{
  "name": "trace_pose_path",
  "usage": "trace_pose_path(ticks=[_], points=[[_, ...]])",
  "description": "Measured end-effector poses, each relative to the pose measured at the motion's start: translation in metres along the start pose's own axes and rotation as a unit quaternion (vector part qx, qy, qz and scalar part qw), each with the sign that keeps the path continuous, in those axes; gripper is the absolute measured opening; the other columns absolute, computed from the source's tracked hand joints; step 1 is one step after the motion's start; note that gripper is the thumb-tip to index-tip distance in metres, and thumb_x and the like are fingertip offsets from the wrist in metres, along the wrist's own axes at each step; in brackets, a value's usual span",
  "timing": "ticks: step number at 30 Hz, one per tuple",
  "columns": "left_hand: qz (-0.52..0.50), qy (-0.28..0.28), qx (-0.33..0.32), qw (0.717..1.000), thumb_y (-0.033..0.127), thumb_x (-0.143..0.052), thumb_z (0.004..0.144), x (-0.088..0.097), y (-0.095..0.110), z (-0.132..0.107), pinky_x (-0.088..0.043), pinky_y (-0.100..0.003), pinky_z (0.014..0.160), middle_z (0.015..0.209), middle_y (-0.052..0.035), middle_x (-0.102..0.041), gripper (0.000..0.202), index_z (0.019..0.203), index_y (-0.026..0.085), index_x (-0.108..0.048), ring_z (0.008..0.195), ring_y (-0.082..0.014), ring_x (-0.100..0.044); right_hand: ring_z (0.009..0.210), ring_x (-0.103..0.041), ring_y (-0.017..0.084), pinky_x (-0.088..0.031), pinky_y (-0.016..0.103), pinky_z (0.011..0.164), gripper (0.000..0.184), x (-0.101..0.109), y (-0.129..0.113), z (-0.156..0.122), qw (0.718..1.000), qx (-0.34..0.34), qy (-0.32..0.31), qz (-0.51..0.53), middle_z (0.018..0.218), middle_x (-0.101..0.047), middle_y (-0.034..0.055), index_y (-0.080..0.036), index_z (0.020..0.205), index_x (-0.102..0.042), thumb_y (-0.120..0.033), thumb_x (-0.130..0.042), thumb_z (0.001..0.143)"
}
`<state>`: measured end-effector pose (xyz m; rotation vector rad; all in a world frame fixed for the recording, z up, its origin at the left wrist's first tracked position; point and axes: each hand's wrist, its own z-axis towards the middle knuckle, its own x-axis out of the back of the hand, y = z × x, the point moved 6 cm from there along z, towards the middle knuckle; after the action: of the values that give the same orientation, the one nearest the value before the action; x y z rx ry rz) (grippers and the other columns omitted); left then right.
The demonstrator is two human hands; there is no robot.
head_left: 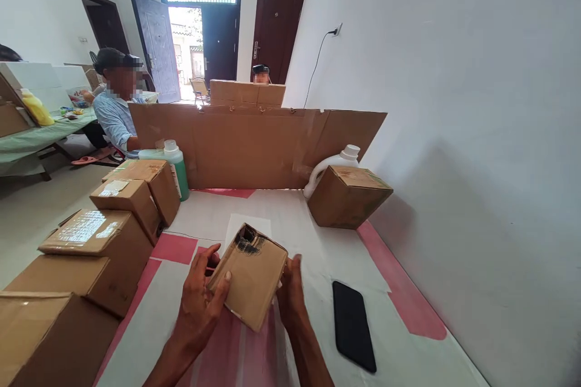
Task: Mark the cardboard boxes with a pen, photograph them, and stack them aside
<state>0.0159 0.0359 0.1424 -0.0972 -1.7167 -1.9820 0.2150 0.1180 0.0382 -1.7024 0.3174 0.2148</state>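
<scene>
Between my two hands a small brown cardboard box [254, 281] is held tilted above the table, with a black scribbled patch near its far left corner. My left hand [202, 293] grips the box's left side, its thumb lying on the top face. On the other side my right hand [291, 290] holds the right edge, its fingers partly hidden behind the box. A black smartphone [354, 325] lies on the table to the right of my right hand.
Several cardboard boxes [86, 230] line the table's left side, by a green bottle [178, 172]. Another carton [351, 196] and a white jug [333, 163] stand at the right. An upright cardboard panel [249, 145] spans the back. A person [115, 109] sits beyond at left.
</scene>
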Motion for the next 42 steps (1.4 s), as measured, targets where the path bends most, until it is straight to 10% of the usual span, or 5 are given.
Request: trace_pose_path(ticks=[16,21,28,34,42], points=[[-0.027,-0.119,-0.03,0.992,0.047,-0.053,0.098,-0.017,0.011,-0.012,-0.03,-0.055,0.122,0.154,-0.0081,-0.034,0.059,0.153,0.039,-0.034,0.148,-0.0306,-0.03,0.136,-0.052,0.029,-0.042,0.042,0.113,0.051,-0.028,-0.08,-0.062,0.98,0.098,-0.114,-0.127,0.146,-0.058,0.0046,-0.03,0.132,-0.061,-0.057,-0.066,0.089],[-0.059,-0.121,-0.062,0.989,0.047,-0.053,0.098,-0.028,0.009,-0.006,-0.022,-0.055,0.125,0.161,-0.0066,-0.031,0.058,0.152,0.036,-0.034,0.153,-0.0304,-0.023,0.118,-0.063,0.026,-0.053,0.037,0.089,0.061,0.019,-0.065,-0.041,0.972,0.096,0.021,-0.213,0.131,-0.066,0.0112,-0.024,0.131,-0.056,-0.065,-0.022,0.101],[-0.069,-0.128,-0.008,0.989,0.052,-0.053,0.096,-0.032,0.005,0.025,-0.033,-0.05,0.118,0.15,-0.0074,-0.043,0.052,0.143,0.032,-0.042,0.141,-0.0291,-0.038,0.087,-0.068,0.028,-0.041,0.033,0.073,0.018,0.096,-0.017,-0.014,0.856,-0.045,0.135,-0.496,0.084,-0.068,0.0112,-0.022,0.074,-0.054,-0.028,-0.07,0.08],[-0.066,-0.151,0.027,0.986,0.054,-0.066,0.085,-0.04,-0.001,0.045,-0.045,-0.047,0.105,0.136,-0.0088,-0.051,0.061,0.137,0.03,-0.045,0.124,-0.0298,-0.053,0.053,-0.056,0.018,-0.035,0.028,0.055,0.034,0.101,-0.007,-0.009,0.904,-0.028,0.129,-0.407,0.051,-0.052,-0.0002,-0.025,0.056,-0.044,-0.035,-0.068,0.078],[-0.065,-0.16,0.007,0.985,0.041,-0.069,0.082,-0.042,0.012,0.04,-0.042,-0.046,0.108,0.136,-0.0083,-0.049,0.06,0.135,0.029,-0.044,0.125,-0.0283,-0.052,0.065,-0.065,0.014,-0.046,0.022,0.05,0.029,0.045,-0.108,-0.044,0.987,0.137,0.082,0.014,0.079,-0.064,-0.0019,-0.025,0.089,-0.055,-0.052,-0.065,0.086]])
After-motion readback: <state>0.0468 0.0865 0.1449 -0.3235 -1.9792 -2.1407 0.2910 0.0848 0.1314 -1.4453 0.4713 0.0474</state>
